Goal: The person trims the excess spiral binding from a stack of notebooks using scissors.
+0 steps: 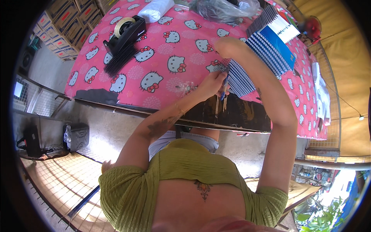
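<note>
Two bare hands are positioned at the near left edge of the blue-and-white ribbed sheet (240, 79), which is the landmark for all locations below. The left hand (211, 84) is closed on a slim blue item (223, 89); the item sits between its thumb and fingers, just beside the sheet. The right hand (225, 47) is bent down at the wrist above the item's far end; its fingers are hidden, so its grip cannot be told. The right forearm crosses over the sheet. A dark, uncovered tabletop patch (239, 115) lies on the near side of the sheet; a pink cat-print table cover (197, 58) extends to its left. Beyond the sheet are a blue cover (280, 48) and a clear plastic bag (224, 13). Well to its left stand a black tape dispenser (133, 35) and a black bristled bundle (119, 61), touching or nearly so.
</note>
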Motion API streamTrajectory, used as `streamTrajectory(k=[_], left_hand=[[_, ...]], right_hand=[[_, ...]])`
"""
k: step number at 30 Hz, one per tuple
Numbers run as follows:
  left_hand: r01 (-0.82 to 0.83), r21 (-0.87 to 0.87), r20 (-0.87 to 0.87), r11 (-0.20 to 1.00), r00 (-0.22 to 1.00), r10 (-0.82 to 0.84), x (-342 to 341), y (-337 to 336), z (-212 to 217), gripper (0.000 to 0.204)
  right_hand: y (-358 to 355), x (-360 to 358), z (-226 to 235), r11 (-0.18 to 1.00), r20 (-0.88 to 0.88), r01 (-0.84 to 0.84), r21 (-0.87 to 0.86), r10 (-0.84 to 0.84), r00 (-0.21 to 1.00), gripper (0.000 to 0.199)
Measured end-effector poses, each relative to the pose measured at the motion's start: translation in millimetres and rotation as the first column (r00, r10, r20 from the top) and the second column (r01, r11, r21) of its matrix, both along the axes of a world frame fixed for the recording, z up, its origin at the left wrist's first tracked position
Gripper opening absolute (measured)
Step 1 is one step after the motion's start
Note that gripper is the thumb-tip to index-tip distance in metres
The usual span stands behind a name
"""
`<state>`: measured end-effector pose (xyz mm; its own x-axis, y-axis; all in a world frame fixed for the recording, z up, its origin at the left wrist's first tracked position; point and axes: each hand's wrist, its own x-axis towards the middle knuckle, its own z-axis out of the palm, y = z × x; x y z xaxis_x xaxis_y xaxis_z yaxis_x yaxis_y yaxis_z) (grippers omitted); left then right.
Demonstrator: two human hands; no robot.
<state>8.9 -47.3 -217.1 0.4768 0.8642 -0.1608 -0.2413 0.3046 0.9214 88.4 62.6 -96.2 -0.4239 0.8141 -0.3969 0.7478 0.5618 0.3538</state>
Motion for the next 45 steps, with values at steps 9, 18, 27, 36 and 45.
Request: streamTrajectory(k=[9, 18, 27, 36, 45], left_hand=[[-0.047, 0.122, -0.046, 0.991, 0.998, 0.053, 3, 9, 2, 0.036], [0.01, -0.014, -0.012, 1.0, 1.0, -0.01, -1, 6, -7, 0.036], [0.008, 0.083, -0.055, 0.997, 0.998, -0.003, 0, 1, -7, 0.035], [-0.014, -0.008, -0.047, 1.0, 0.999, 0.013, -3, 7, -15, 0.037], [0.02, 0.025, -0.091, 0.999, 0.996, -0.018, -5, -7, -21, 0.036]], right_hand=[[-10, -2, 4, 0.999, 0.013, -0.041, -0.019, 0.041, 0.999, 0.023], [-5, -4, -4, 1.0, 0.003, -0.003, -0.028, 0.003, 1.0, 0.024], [1, 6, -14, 0.999, 0.023, -0.032, -0.037, 0.033, 0.999, 0.024], [-8, -13, -9, 0.994, 0.078, 0.023, -0.111, -0.014, 0.997, 0.024], [-4, -1, -22, 0.998, 0.002, 0.033, -0.051, -0.033, 0.999, 0.022]])
